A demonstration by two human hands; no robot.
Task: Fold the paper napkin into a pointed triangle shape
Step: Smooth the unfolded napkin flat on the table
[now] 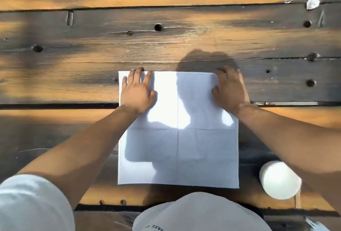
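On the plank table (pixel 73 75) the paper napkin (pixel 178 153) lies fully open and flat, crease lines crossing at its middle. Left hand (pixel 137 92) and right hand (pixel 229 90) press open-palmed on the far corners, gripping nothing. Best move, likely: smooth it, then match corners exactly before creasing. Writing on the cap (pixel 201 212) is unreadable.

A white napkin (pixel 178 138), crossed by fold lines into four squares, is seen on a dark brown plank table (pixel 92 49) streaked with orange light. A white cup (pixel 279 180) is seen near the table's near edge.
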